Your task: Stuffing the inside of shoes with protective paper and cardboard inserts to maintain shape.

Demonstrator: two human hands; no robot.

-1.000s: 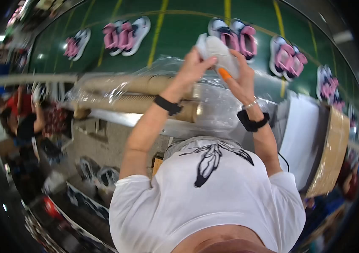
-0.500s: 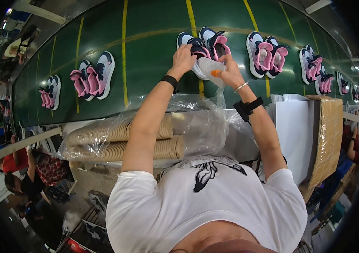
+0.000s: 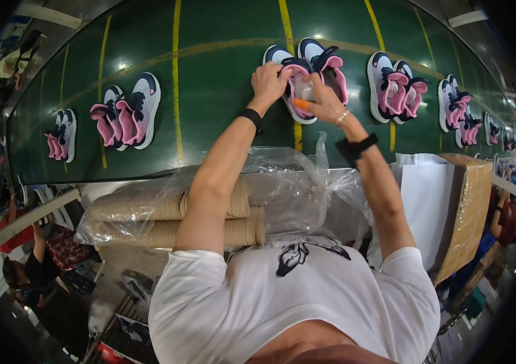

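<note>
Pink-and-navy shoes (image 3: 306, 76) on our green belt (image 3: 209, 91)
Left hand (image 3: 270, 82) clamped on 1 shoe — right hand (image 3: 324, 100) pinches white stuffing (image 3: 305, 92) inside it.

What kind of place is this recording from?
Most likely a shoe factory line: pairs of shoes spaced along a green belt, bagged paper inserts stacked beside it, and other workers nearby.

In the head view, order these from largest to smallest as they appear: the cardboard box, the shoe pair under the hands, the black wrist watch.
1. cardboard box
2. shoe pair, farther from the camera
3. black wrist watch
</note>
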